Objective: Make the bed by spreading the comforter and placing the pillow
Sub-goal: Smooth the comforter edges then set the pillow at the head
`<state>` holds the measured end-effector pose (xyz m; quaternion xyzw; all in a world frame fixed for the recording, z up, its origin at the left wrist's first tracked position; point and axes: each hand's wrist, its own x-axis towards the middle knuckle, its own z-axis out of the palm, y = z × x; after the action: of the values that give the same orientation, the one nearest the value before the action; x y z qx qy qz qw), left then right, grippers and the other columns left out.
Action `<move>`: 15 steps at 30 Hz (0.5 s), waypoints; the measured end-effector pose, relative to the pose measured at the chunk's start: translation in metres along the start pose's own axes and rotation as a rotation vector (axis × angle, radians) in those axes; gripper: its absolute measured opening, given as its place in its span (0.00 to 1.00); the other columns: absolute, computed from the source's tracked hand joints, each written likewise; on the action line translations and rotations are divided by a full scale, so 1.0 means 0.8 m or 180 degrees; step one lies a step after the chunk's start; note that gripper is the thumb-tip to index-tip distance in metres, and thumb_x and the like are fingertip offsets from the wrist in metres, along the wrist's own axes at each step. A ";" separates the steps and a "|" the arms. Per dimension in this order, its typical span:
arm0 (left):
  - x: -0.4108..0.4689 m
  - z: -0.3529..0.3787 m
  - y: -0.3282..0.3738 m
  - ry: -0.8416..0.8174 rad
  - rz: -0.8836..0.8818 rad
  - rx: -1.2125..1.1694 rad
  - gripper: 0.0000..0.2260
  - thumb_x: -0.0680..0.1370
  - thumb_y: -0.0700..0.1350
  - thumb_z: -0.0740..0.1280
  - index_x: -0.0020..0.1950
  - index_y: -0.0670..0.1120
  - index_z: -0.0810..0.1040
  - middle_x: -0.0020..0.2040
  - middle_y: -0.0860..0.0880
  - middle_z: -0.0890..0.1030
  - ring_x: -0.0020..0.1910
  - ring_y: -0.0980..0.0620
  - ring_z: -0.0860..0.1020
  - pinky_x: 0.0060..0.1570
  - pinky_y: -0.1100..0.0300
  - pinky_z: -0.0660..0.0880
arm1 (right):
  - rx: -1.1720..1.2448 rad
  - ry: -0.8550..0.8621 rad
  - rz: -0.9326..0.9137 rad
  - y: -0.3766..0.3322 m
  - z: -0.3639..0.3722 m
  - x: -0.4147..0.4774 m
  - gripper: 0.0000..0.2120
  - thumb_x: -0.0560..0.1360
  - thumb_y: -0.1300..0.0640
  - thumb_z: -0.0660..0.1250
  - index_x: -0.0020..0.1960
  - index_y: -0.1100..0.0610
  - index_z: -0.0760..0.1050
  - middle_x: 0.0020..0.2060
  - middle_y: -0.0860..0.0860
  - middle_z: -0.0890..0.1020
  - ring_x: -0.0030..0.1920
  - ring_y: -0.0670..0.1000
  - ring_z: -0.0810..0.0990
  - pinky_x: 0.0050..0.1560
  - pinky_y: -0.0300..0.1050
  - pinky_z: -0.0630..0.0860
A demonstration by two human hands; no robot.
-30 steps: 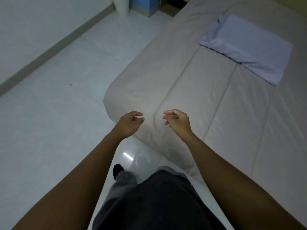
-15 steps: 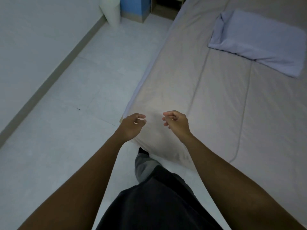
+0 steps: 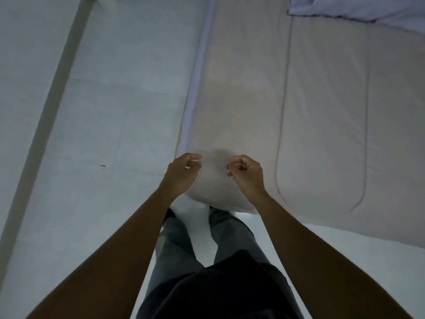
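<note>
Person standing at the corner of a bed, both hands hovering over the comforter.

The pale tiled floor [image 3: 103, 116] is filling the left half of the view, with a grey baseboard [image 3: 49, 104] running along the wall. The beige comforter [image 3: 322, 111] is lying spread flat across the bed, its near corner hanging over the edge just in front of the person's feet. A light blue pillow [image 3: 358, 8] is lying on the comforter at the far top right, partly cut off by the frame. The person's legs in grey trousers [image 3: 179, 245] are standing on the floor below the corner. The left hand [image 3: 181, 173] is hovering above the comforter's corner with fingers loosely curled, holding nothing. The right hand [image 3: 247, 173] is hovering near it, fingers curled in a half-closed pinch, also empty.
</note>
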<state>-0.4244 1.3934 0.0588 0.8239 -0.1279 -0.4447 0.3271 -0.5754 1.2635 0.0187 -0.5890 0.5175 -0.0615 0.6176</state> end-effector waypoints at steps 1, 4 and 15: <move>0.013 0.001 -0.004 -0.0070 0.0006 0.0028 0.09 0.81 0.46 0.64 0.59 0.55 0.80 0.53 0.50 0.83 0.48 0.48 0.84 0.41 0.61 0.76 | 0.0007 0.0070 0.0036 0.006 0.005 0.006 0.07 0.75 0.62 0.68 0.48 0.51 0.82 0.41 0.50 0.87 0.38 0.50 0.86 0.38 0.38 0.80; 0.051 0.003 -0.024 -0.0303 0.0043 0.0189 0.09 0.81 0.49 0.64 0.59 0.57 0.79 0.53 0.52 0.83 0.48 0.50 0.83 0.41 0.63 0.74 | 0.0049 0.0306 0.0106 0.025 0.022 0.024 0.09 0.75 0.63 0.68 0.47 0.49 0.82 0.41 0.49 0.87 0.39 0.50 0.86 0.43 0.40 0.83; 0.194 -0.009 -0.114 -0.0743 0.0138 0.0734 0.08 0.81 0.49 0.64 0.59 0.56 0.79 0.52 0.59 0.78 0.46 0.63 0.76 0.37 0.71 0.67 | -0.0025 0.1088 0.0408 0.102 0.125 0.092 0.15 0.75 0.68 0.68 0.50 0.49 0.83 0.46 0.44 0.86 0.49 0.43 0.84 0.54 0.33 0.79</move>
<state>-0.3368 1.3873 -0.0987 0.7958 -0.2330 -0.5126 0.2229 -0.5139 1.3039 -0.1109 -0.5382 0.6518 -0.1192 0.5209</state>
